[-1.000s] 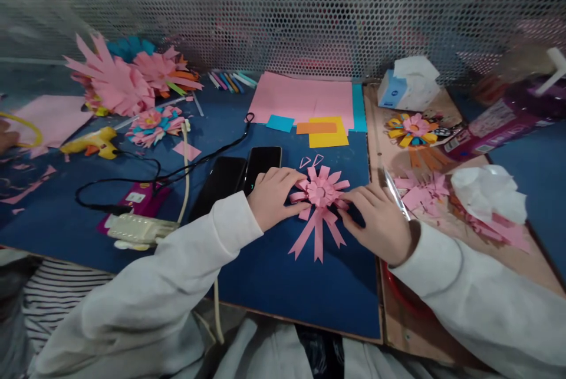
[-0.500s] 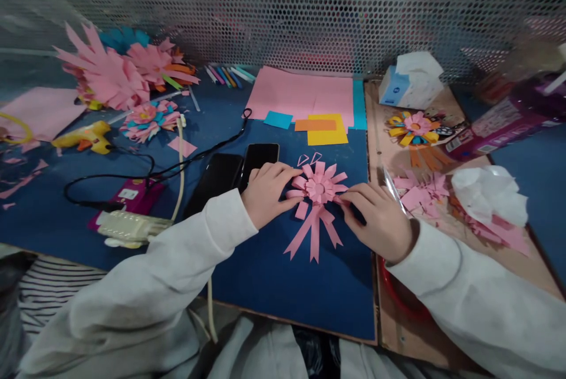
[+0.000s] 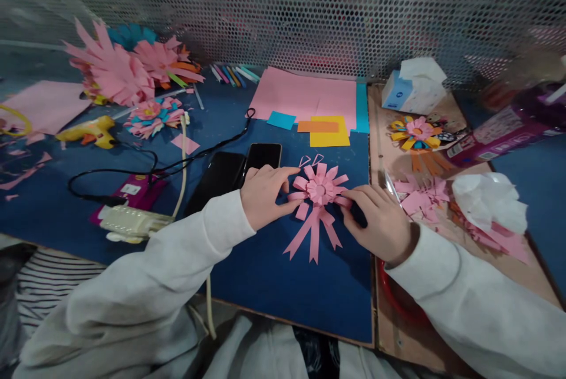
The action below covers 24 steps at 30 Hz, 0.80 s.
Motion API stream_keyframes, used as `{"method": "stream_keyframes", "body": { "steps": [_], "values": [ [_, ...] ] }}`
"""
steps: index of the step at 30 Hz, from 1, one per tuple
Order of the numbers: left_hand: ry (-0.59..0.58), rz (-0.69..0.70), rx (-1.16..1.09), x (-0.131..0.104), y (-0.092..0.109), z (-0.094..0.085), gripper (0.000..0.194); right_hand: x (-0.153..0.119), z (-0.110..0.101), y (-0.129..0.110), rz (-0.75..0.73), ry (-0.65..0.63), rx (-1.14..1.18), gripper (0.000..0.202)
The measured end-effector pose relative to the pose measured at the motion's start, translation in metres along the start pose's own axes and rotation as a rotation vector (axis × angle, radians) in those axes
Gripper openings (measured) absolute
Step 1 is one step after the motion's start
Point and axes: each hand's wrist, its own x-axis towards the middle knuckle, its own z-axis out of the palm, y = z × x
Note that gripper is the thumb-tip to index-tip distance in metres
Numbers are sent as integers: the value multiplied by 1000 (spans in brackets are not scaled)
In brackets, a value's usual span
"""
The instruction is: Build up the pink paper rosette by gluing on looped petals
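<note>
A pink paper flower (image 3: 321,190) with looped petals and notched ribbon tails (image 3: 314,237) lies on the blue table (image 3: 283,284). At its left edge is my left hand (image 3: 267,196), thumb and forefinger apart, the tips by the left loops. My right hand (image 3: 378,220) is at the right edge, its fingertips around a loop there. Two small pink outlined triangles (image 3: 317,160) lie just above the flower. A small pink paper square (image 3: 302,210) sits at its lower left.
Two dark phones (image 3: 263,156) lie beyond my left forearm. Farther left are a yellow glue gun (image 3: 91,131), cables and a power strip (image 3: 132,223). Paper sheets (image 3: 305,96) lie behind; scraps (image 3: 424,193), a tissue box (image 3: 413,87) and a purple bottle (image 3: 508,125) are at right.
The view has shifted slightly. The loop at the flower's right side now shows more clearly by my right fingertips. Both hands remain beside the flower.
</note>
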Motion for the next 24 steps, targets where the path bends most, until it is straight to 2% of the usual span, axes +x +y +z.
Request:
{"method": "stream_keyframes", "body": {
  "steps": [24],
  "values": [
    [-38, 24, -5, 1, 0, 1, 46, 0, 5, 1, -9, 32, 10, 12]
  ]
}}
